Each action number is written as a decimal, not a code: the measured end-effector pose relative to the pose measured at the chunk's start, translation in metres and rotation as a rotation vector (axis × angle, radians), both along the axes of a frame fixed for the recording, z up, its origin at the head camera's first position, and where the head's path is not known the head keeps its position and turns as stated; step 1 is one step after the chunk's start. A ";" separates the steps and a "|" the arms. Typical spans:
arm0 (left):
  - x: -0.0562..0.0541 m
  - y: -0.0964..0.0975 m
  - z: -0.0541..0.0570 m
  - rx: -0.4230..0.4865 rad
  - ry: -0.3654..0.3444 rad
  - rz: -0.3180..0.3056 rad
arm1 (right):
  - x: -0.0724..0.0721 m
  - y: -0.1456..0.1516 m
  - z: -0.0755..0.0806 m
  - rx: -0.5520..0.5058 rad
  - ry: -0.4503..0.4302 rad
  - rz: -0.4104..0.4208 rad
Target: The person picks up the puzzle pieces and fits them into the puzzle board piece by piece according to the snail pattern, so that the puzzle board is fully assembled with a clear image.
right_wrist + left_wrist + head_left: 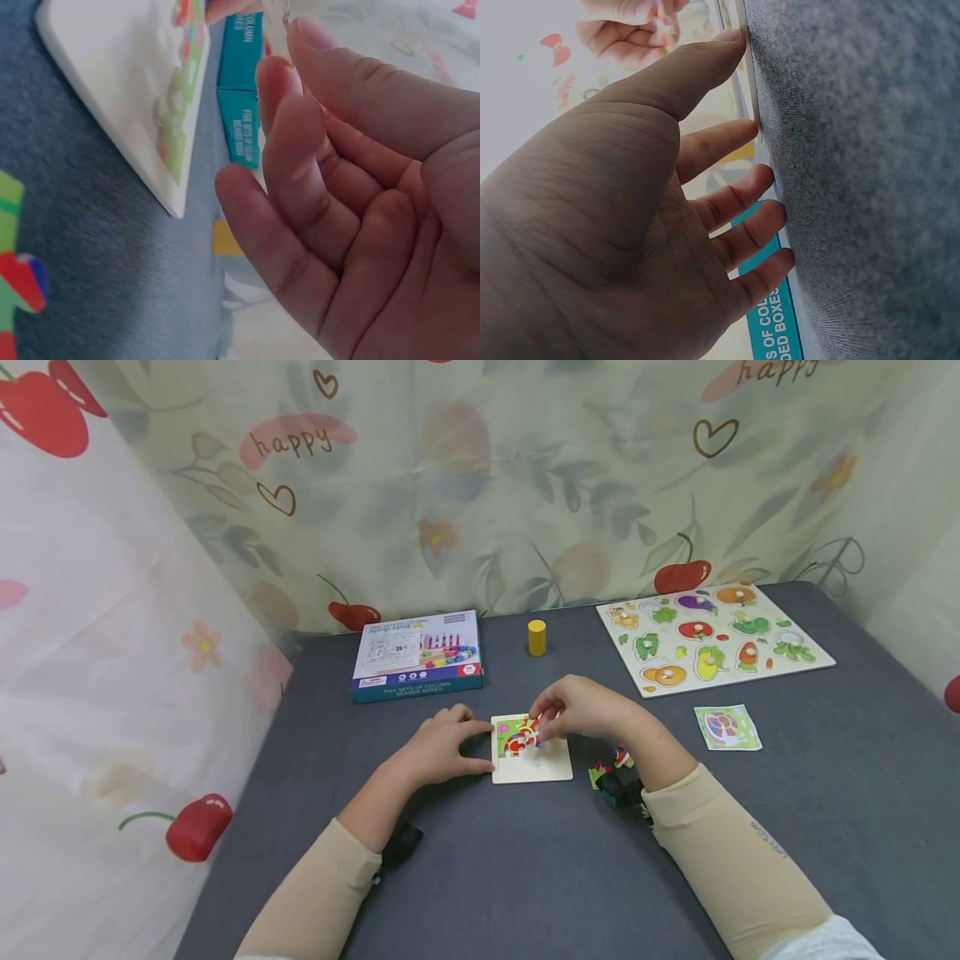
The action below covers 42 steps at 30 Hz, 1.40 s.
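A small white puzzle board (pixel 534 770) lies flat on the table, with colourful jigsaw pieces (pixel 519 739) joined along its far part. Its near part is bare white. My left hand (pixel 444 745) rests beside it, thumb and index fingertip touching the left edge, the other fingers loosely extended in the left wrist view. Over the far right part of the board, my right hand (pixel 588 708) pinches a pale-backed puzzle piece (pixel 276 34) between thumb and fingers; its printed face is hidden. Loose puzzle pieces (pixel 596 774) lie right of the board, partly covered by the right wrist.
A boxed set (pixel 417 656) lies at the back left, and a yellow cylinder (pixel 537 638) stands at the back middle. Towards the back right is a vegetable picture board (pixel 720 639), with a small printed card (pixel 727 728) in front of it. Patterned curtains (pixel 480 485) surround the table.
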<state>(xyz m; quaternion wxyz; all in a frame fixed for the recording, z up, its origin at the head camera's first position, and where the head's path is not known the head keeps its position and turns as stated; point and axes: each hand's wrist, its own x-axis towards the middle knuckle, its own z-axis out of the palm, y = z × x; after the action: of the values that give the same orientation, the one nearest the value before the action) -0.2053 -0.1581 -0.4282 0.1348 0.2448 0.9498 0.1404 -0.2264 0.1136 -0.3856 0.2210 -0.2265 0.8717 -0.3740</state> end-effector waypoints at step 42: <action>-0.001 -0.001 -0.002 0.001 0.026 -0.020 | 0.009 -0.027 -0.022 0.266 0.153 -0.024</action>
<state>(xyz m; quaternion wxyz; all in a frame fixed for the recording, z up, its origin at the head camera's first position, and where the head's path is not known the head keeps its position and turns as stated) -0.2065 -0.1591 -0.4306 0.1238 0.2560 0.9490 0.1365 -0.2171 0.0871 -0.4076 0.1776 -0.2126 0.9305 -0.2395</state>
